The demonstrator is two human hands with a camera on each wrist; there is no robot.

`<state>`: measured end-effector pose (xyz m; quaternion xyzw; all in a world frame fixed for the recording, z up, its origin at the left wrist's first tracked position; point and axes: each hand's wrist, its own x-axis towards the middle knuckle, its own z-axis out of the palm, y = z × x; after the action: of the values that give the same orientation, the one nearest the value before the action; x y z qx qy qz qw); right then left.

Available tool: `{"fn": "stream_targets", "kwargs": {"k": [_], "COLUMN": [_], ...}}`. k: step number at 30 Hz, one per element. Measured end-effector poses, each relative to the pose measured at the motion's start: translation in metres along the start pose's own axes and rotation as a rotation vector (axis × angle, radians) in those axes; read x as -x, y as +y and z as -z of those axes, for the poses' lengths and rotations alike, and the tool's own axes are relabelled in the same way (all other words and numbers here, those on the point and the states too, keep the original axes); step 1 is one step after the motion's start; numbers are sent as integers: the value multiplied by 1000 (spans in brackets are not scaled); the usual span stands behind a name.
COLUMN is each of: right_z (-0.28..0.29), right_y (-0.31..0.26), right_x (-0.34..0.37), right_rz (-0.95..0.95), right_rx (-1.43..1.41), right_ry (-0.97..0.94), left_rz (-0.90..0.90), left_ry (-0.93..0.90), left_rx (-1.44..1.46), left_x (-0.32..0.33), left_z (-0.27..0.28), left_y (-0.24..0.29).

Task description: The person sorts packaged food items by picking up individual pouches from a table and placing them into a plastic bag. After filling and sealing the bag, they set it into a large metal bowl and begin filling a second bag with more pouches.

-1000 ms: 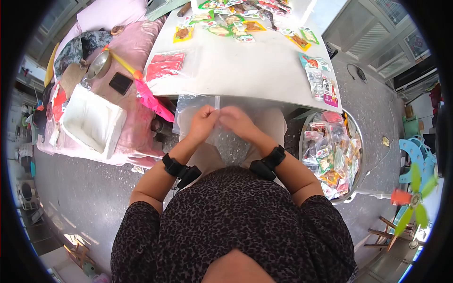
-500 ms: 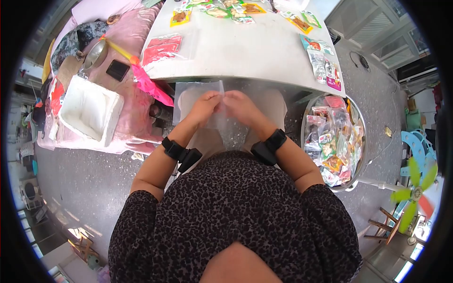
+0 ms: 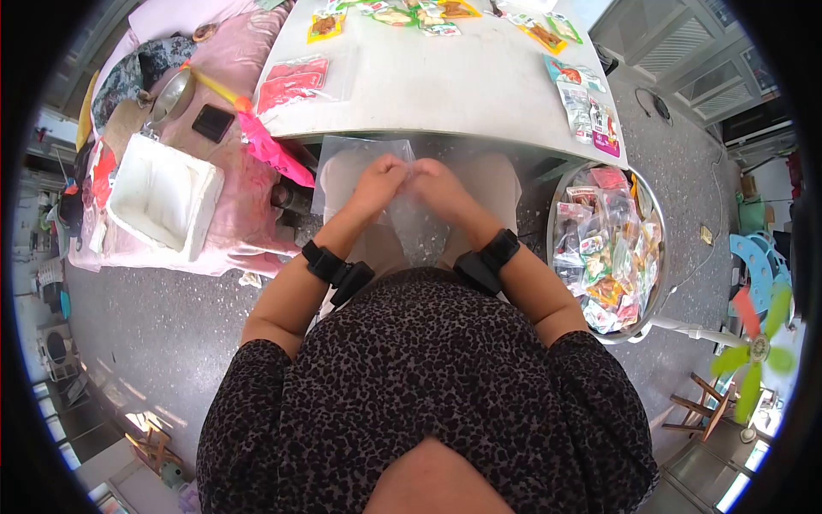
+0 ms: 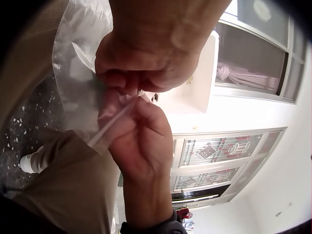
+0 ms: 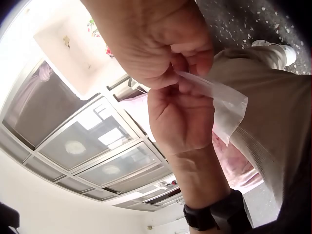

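Note:
A clear plastic bag (image 3: 341,176) hangs over the person's lap, just in front of the table edge. Curled fingers of the left hand (image 3: 377,184) pinch it near its upper edge. Right beside them, the right hand (image 3: 441,188) pinches the same edge, with the two hands' fingertips close together. In the left wrist view the bag (image 4: 80,68) spreads out beyond the left hand (image 4: 151,53), and a folded strip of it crosses the right palm. From the right wrist, a flap of the bag (image 5: 230,109) sticks out past both hands.
The white table (image 3: 411,94) holds a bag of red packets (image 3: 295,86) and several food packets (image 3: 591,111). A metal basin (image 3: 655,283) full of packets stands at right. On the pink-covered bed at left lie a foam box (image 3: 163,201), a phone (image 3: 212,123) and a pink umbrella (image 3: 270,150).
Both hands have stayed together at the bag's edge, their fingers shifting slightly along it. The bag's upper edge has swung and tilted. The head view has moved, so the table sits higher.

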<state>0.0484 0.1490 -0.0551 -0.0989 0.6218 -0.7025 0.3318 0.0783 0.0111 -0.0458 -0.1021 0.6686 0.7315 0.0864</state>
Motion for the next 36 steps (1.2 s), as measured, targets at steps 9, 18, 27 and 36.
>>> {"fn": "stream_targets", "kwargs": {"k": [9, 18, 27, 36], "right_z": [4, -6, 11, 61], "right_y": [-18, -37, -81, -91], "right_x": [-5, -6, -34, -93], "right_rz": [59, 173, 155, 74], "right_rx": [-227, -371, -345, 64], "right_ry": [159, 95, 81, 207], "left_rz": [-318, -693, -956, -818], "left_ry": [159, 346, 456, 364], "left_rx": [-161, -845, -1166, -1386], "left_x": [2, 14, -11, -82], "left_z": [0, -24, -4, 6], "left_y": [0, 32, 75, 75]}}
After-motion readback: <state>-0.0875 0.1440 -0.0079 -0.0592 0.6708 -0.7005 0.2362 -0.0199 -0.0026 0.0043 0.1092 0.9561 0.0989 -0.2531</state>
